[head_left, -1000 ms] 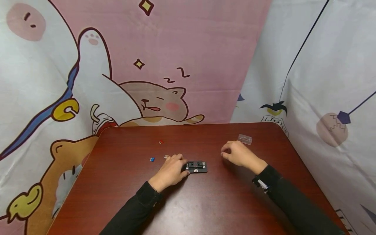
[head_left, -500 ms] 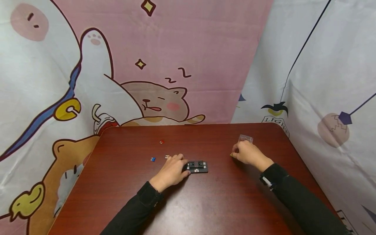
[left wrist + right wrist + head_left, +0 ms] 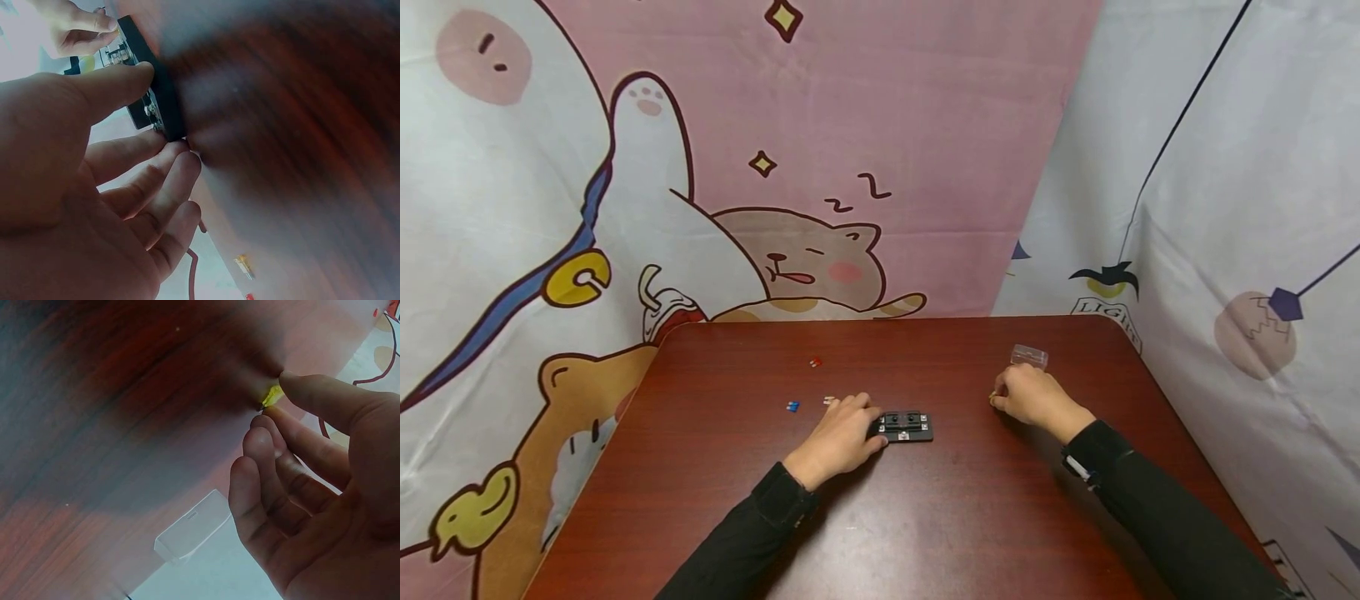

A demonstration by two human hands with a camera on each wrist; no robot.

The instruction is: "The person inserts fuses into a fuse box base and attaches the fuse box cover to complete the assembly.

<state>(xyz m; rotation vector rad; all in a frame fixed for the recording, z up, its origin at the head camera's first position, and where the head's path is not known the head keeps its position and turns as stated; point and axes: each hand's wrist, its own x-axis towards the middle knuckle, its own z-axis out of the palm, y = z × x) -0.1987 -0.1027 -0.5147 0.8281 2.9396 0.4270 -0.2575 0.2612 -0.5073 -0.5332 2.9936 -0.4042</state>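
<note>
My left hand [image 3: 838, 437] grips the left end of a black fuse block [image 3: 906, 427] lying on the table, thumb along its near edge and fingertips at its end. Metal screw terminals [image 3: 150, 110] show on the block in the left wrist view. Farther right, my right hand [image 3: 1033, 398] pinches a small yellow blade fuse [image 3: 272, 395] between thumb and index finger, low over the tabletop. Its other fingers are loosely bent. Just beyond that hand lies a clear plastic box [image 3: 1030, 357], also seen in the right wrist view.
Left of the block lie a blue fuse [image 3: 793, 407], a red fuse [image 3: 816, 362] and a pale fuse [image 3: 828, 401], the pale one close to my left fingers. The brown table [image 3: 887, 533] ends at the back against a printed cloth [image 3: 940, 167].
My right hand has moved right toward the clear box, and the yellow fuse now shows at its fingertips. The left hand stays on the block.
</note>
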